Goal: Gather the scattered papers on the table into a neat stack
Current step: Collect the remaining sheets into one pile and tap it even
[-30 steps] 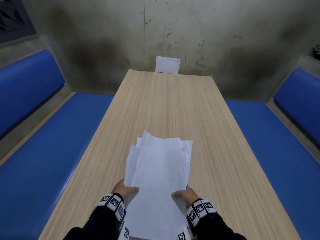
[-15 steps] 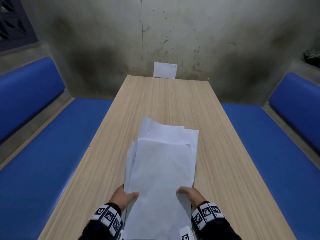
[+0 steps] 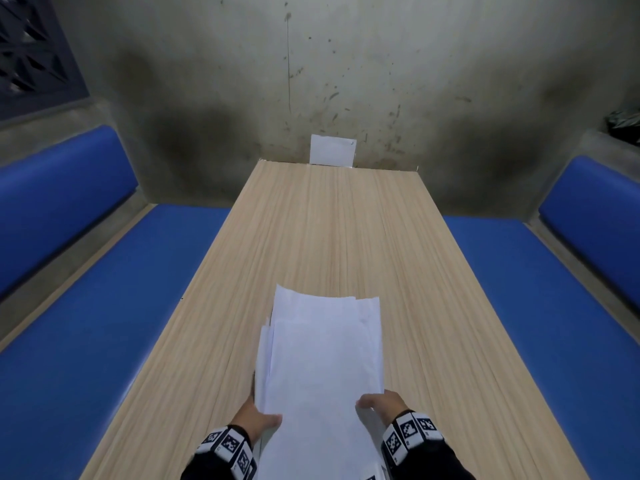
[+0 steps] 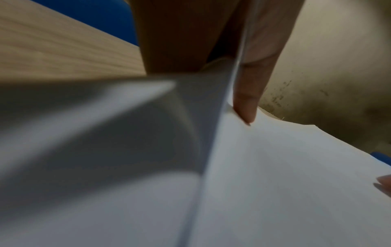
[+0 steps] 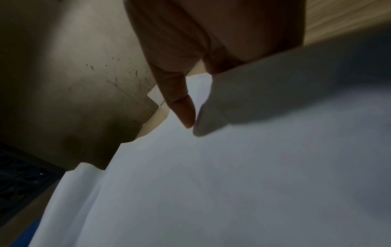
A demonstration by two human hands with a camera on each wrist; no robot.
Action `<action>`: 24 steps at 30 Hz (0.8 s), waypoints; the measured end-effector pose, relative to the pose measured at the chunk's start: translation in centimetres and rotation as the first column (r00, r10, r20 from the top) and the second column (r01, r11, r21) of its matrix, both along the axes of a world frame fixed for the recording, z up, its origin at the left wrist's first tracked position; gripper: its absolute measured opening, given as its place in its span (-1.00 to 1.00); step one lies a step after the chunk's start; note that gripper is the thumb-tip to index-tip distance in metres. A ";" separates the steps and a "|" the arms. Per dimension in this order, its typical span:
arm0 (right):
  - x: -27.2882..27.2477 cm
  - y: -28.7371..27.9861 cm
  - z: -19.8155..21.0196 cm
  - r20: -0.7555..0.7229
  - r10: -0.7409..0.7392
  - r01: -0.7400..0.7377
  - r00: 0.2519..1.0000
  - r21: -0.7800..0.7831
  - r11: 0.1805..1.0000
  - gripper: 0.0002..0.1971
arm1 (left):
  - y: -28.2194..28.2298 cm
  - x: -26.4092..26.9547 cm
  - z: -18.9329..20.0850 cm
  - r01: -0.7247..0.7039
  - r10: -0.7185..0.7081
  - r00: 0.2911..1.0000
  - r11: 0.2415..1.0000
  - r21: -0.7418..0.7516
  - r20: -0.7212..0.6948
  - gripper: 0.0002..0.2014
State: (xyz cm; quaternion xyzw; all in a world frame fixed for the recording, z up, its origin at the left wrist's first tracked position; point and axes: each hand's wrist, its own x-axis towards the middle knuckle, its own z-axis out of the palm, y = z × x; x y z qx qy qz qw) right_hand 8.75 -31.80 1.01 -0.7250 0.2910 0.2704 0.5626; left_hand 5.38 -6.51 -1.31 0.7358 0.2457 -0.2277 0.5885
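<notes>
Both forearms, in dark sleeves with marker-patterned wristbands, reach forward over the counter's near edge. The left hand point(image 3: 254, 419) grips the papers' point(image 3: 322, 368) left edge, thumb on top. The right hand point(image 3: 382, 407) pinches their right edge, thumb on top, fingers point(image 5: 243, 41) beneath.

papers point(image 3: 323, 368) on table point(image 3: 332, 230) near end | bench point(image 3: 90, 323) left | second bench point(image 3: 540, 306) right | wall point(image 3: 346, 81) behind

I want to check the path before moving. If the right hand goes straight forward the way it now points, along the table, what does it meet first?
The right hand grips the paper stack. Ahead, bare table looks free up to the stained wall, though depth is unclear.
</notes>
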 end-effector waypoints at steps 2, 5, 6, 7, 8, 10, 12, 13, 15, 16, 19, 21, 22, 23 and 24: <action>-0.3 -0.1 0.5 0.003 0.008 -0.008 1.000 0.009 1.000 -0.55 | -0.1 -0.4 0.1 -0.001 0.000 1.000 1.000 0.016 0.028 -0.20; -0.6 -0.2 1.0 0.075 -0.013 0.005 0.997 0.113 0.994 -0.52 | -0.4 -0.3 1.8 -0.030 0.026 0.993 0.999 0.031 0.118 -0.31; -0.6 -0.2 1.6 0.127 -0.036 0.017 0.991 0.151 0.988 -0.47 | -0.6 -0.2 2.8 -0.054 0.050 0.985 0.998 0.024 0.163 -0.32; -0.5 -0.3 2.4 0.193 -0.060 0.024 0.979 0.184 0.983 -0.47 | -0.7 0.0 3.9 -0.095 0.091 0.973 0.995 0.006 0.214 -0.33; -0.3 -0.4 3.2 0.277 -0.095 0.033 0.956 0.220 0.975 -0.50 | -0.7 0.2 5.1 -0.140 0.139 0.954 0.990 -0.014 0.266 -0.38; 0.0 -1.2 5.4 0.436 -0.157 0.020 0.886 0.302 0.953 -0.49 | -0.5 0.6 8.0 -0.206 0.216 0.918 0.976 -0.066 0.332 -0.60; -0.1 -2.0 7.7 0.535 -0.176 -0.019 0.827 0.338 0.941 -0.40 | 0.0 0.5 10.7 -0.181 0.219 0.907 0.974 -0.136 0.359 -0.71; -0.4 -2.3 8.5 0.566 -0.165 -0.035 0.808 0.325 0.945 -0.48 | 0.3 0.5 11.7 -0.130 0.194 0.902 0.974 -0.184 0.386 -0.61; -0.9 -2.8 9.5 0.601 -0.142 -0.059 0.787 0.302 0.951 -0.64 | 0.9 0.5 12.7 -0.049 0.127 0.890 0.981 -0.185 0.438 -0.33; -1.2 -2.9 9.7 0.604 -0.139 -0.068 0.785 0.306 0.950 -0.68 | 1.1 0.4 12.8 -0.037 0.118 0.884 0.983 -0.182 0.453 -0.26; -1.7 -2.6 10.3 0.625 -0.100 -0.116 0.774 0.296 0.948 -0.60 | 1.2 0.2 13.0 0.030 0.096 0.876 0.967 -0.252 0.473 -0.22; -1.6 -2.3 10.4 0.636 -0.082 -0.122 0.767 0.269 0.955 -0.56 | 0.9 0.1 13.2 0.077 0.045 0.868 0.971 -0.224 0.495 -0.21; -1.6 -2.1 10.4 0.642 -0.078 -0.119 0.763 0.258 0.959 -0.54 | 0.7 0.1 13.2 0.074 0.040 0.868 0.975 -0.209 0.496 -0.18; -1.5 -1.9 10.2 0.643 -0.082 -0.109 0.761 0.251 0.962 -0.53 | 0.5 0.2 13.1 0.069 0.044 0.867 0.976 -0.207 0.496 -0.15; -1.4 -1.8 10.0 0.640 -0.092 -0.096 0.763 0.253 0.963 -0.58 | 0.3 0.2 13.1 0.055 0.057 0.867 0.976 -0.209 0.494 -0.14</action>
